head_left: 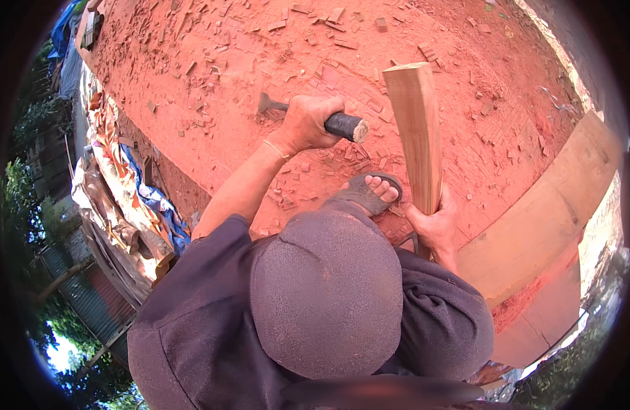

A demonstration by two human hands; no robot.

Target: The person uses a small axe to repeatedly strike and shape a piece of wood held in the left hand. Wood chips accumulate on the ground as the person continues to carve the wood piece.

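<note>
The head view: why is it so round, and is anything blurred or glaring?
In the head view: fisheye distortion bends the plank at right, leaving black corners; glare bleaches a gap in the foliage, lower left; a dark shape at the lower edge is out of focus; the left hand and wooden block look fairly sharp.

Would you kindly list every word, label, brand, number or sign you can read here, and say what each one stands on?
There is no readable text: none shows on the piece of wood, the black tool handle or the sandal.
The crumpled sheeting on the left is too blurred to tell.
</note>
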